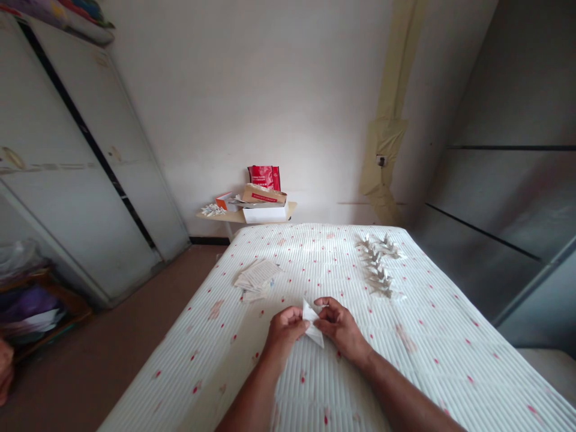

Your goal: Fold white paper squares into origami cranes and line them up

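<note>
Between my two hands is a small folded piece of printed paper [311, 323], white and pointed at its top and bottom ends. My left hand [286, 326] pinches its left side between thumb and fingers. On the other side, my right hand [338, 324] has its thumb and curled fingers closed on the right edge. Beyond my left hand lies a loose stack of printed paper sheets [258, 277]. Several folded paper cranes [377, 264] stand in rows to the far right of my hands.
A bed with a white ribbed, red-dotted cover [216, 354] spreads beneath everything. Past its far edge, a small table [216, 216] holds a white box [265, 213], a red bag [264, 177] and more small white pieces [213, 209]. Wardrobes [90, 162] line the left.
</note>
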The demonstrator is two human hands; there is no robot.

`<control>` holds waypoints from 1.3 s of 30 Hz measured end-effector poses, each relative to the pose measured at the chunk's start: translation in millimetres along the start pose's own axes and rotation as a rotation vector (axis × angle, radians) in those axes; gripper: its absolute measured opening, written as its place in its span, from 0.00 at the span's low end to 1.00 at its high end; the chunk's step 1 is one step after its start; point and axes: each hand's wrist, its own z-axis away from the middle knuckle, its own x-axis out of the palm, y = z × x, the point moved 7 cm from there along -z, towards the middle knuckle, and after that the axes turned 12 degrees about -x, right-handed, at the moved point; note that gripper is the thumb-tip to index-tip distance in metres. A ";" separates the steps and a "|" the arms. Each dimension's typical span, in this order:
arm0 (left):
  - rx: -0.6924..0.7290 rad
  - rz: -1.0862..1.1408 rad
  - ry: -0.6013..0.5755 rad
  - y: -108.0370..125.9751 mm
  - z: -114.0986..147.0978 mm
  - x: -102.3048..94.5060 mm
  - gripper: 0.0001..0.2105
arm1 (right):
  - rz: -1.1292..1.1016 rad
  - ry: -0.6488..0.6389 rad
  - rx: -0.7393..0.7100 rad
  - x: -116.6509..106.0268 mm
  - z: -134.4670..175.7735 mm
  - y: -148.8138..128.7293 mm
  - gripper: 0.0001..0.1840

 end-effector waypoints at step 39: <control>0.118 0.023 0.192 0.2 6.4 -20.0 0.11 | -0.052 -0.122 -0.038 13.5 6.0 -4.7 0.19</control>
